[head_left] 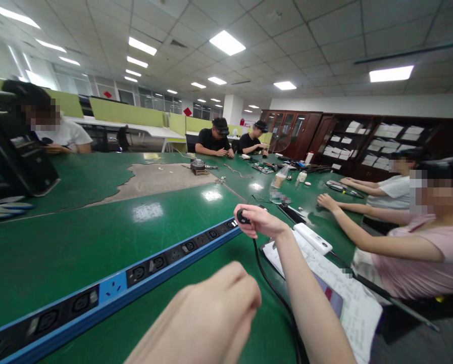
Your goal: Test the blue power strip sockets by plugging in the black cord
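My right hand point(258, 221) is closed around a black plug point(243, 216), whose face points left. From below it a black cable point(266, 278) curves down past my right forearm. The plug is held close to the far end of a long blue and black power strip point(161, 262), which has a row of sockets and one blue socket. Whether plug and strip touch I cannot tell. My left hand point(222, 308) is in front, near the camera, with its fingers curled in. Its back faces me, so anything inside the fingers is hidden.
Beside my right forearm lie written papers point(357, 308), a phone point(329, 293) and a white device point(313, 237). A black computer case point(33, 156) stands at left. Tools and a bagged cup point(281, 177) lie farther back on the green table point(165, 197). Several people sit around it.
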A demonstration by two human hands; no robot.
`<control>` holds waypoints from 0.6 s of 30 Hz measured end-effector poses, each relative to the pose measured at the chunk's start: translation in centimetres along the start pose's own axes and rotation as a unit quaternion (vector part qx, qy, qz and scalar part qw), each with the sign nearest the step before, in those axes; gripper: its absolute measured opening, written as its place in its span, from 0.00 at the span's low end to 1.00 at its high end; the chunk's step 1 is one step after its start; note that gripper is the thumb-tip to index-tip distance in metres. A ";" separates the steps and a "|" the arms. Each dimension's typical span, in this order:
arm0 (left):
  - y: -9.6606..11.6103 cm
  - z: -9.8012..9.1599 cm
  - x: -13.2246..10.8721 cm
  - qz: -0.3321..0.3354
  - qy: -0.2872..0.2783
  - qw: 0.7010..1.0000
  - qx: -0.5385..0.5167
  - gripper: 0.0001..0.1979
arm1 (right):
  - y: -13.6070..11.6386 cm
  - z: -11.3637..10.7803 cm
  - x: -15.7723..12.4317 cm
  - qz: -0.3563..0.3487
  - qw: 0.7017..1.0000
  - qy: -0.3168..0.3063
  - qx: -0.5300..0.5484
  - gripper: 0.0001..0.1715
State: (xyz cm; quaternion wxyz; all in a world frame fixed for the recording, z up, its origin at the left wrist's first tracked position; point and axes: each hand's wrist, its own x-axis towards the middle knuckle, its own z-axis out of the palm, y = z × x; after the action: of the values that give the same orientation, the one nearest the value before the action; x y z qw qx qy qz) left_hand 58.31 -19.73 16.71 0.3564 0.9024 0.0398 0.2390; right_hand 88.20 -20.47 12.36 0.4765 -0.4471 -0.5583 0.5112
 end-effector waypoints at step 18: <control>-3.6 1.2 3.3 -0.122 0.329 0.912 -0.212 0.05 | -4.1 6.1 0.4 -0.035 0.995 0.025 -0.089 0.25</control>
State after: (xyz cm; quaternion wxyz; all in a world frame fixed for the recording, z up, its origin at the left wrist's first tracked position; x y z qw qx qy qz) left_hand 62.17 -17.01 14.88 0.5325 0.6643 0.2130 0.4794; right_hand 82.05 -21.32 16.29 0.4663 -0.4806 -0.6047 0.4313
